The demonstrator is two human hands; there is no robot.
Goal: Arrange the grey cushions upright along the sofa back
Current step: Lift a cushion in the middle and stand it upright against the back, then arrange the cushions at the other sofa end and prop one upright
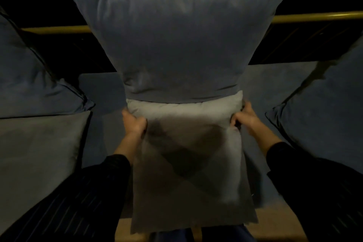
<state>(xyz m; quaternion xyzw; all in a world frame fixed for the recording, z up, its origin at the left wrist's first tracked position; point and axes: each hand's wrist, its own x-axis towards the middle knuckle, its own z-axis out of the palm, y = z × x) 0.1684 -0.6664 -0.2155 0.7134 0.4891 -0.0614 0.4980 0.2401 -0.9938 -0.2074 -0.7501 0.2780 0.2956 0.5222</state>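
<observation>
A light grey cushion (188, 163) hangs in front of me above the sofa seat, its far edge touching the bottom of a large blue-grey cushion (176, 35) that stands upright against the sofa back. My left hand (134, 123) grips the grey cushion's left edge near its upper corner. My right hand (244, 117) grips the right edge at the same height. A second grey cushion (39, 153) lies at the left, leaning below another blue cushion (29, 80).
A blue cushion with dark piping (330, 112) leans at the right. The blue sofa seat (271, 88) shows between the cushions. A brass-coloured rail (314, 16) runs along the top of the dark sofa back. The scene is dim.
</observation>
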